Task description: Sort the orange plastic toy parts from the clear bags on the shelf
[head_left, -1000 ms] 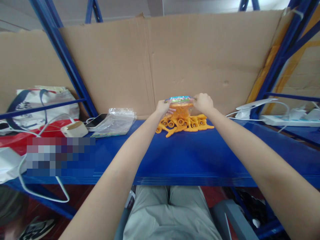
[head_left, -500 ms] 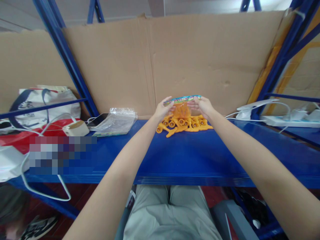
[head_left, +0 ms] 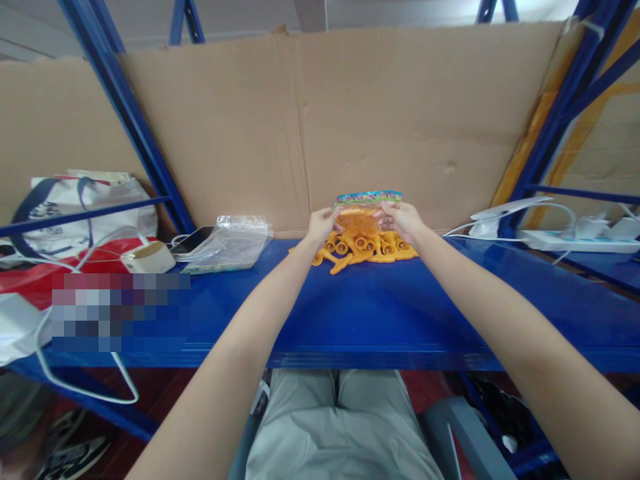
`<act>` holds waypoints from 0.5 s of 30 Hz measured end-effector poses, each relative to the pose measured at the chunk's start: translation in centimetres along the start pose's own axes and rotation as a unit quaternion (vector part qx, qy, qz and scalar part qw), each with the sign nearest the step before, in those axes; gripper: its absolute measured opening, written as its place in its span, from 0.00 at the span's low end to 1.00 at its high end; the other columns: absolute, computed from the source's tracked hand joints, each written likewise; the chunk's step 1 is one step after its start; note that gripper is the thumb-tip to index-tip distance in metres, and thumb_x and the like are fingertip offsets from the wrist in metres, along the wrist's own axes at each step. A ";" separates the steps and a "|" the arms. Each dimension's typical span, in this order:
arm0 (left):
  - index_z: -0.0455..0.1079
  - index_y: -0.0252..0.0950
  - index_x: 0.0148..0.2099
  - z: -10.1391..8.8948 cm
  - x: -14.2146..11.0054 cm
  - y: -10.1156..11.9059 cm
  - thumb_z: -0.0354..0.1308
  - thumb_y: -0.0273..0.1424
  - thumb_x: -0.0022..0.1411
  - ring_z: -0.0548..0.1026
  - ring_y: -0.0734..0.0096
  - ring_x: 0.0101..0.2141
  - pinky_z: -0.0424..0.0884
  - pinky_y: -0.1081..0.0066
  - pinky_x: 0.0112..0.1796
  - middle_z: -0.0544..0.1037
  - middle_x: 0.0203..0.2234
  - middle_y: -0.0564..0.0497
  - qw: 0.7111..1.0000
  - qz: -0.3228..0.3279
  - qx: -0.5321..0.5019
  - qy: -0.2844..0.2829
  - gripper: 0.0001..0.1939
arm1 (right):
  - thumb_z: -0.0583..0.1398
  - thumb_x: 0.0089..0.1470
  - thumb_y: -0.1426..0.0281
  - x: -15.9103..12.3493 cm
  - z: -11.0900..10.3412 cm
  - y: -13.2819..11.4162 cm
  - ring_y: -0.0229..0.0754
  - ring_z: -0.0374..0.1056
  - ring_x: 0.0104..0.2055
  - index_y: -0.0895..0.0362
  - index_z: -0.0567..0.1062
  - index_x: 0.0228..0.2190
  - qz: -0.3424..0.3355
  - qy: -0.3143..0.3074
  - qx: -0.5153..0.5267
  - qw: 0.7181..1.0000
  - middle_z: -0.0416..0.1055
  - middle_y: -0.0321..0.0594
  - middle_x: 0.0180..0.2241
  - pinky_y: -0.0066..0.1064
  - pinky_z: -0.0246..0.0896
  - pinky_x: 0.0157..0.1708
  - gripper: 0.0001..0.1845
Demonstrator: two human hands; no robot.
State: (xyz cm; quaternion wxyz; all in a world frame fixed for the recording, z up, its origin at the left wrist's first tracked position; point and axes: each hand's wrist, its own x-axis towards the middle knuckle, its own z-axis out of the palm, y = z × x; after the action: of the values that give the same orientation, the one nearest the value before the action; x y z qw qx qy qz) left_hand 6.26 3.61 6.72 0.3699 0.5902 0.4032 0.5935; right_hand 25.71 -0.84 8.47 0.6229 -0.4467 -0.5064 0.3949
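Observation:
A clear plastic bag (head_left: 367,198) with a blue patterned top strip is held up between my two hands. My left hand (head_left: 324,225) pinches its left side, and my right hand (head_left: 400,219) pinches the right side. Orange shows through the clear part; whether pieces are inside the bag or only behind it I cannot tell. Just below and around it, several orange plastic pieces (head_left: 357,257) with round hollow ends lie in a pile on the blue shelf (head_left: 360,307).
Flat clear bags (head_left: 240,243) and a phone (head_left: 195,240) lie to the left, near a white charger (head_left: 149,257), a red bag (head_left: 107,257) and looping white cable. A power strip (head_left: 580,241) sits at right. Cardboard (head_left: 400,113) walls the back. A person's shoe (head_left: 75,457) shows at lower left.
My hands have shifted from the bag's top corners down to its sides. The bag's top strip now stands free above the fingers, and more of the clear part shows.

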 end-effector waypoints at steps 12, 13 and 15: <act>0.69 0.35 0.28 1.5 1.7 -0.1 0.61 0.22 0.59 0.77 0.77 0.31 0.73 0.72 0.44 0.77 0.24 0.54 0.988 0.068 -0.136 0.039 0.08 | 0.60 0.59 0.70 0.2 -0.1 0.4 0.39 0.74 0.49 0.53 0.72 0.31 -0.046 -0.045 -0.011 0.998 0.80 0.37 0.41 0.37 0.65 0.51 0.04; 0.70 0.35 0.30 1.2 1.6 -0.2 0.61 0.23 0.59 0.77 0.76 0.32 0.74 0.72 0.44 0.78 0.26 0.53 0.988 0.072 -0.134 0.023 0.06 | 0.61 0.59 0.70 0.0 -0.2 0.5 0.39 0.73 0.50 0.54 0.72 0.31 -0.047 -0.053 -0.015 0.997 0.80 0.37 0.42 0.38 0.64 0.52 0.03; 0.72 0.35 0.35 0.4 1.1 -0.6 0.62 0.24 0.59 0.78 0.75 0.32 0.75 0.70 0.44 0.79 0.30 0.52 0.990 0.062 -0.126 -0.014 0.03 | 0.61 0.58 0.70 -0.4 -0.5 0.7 0.40 0.74 0.49 0.54 0.73 0.32 -0.037 -0.070 -0.026 0.997 0.80 0.39 0.43 0.38 0.65 0.52 0.02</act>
State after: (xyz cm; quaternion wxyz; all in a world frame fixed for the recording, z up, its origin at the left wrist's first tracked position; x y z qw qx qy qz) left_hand 6.65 4.82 6.61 0.4097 0.5708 0.2829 0.6529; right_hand 26.08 -1.06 7.69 0.5879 -0.4153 -0.5752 0.3887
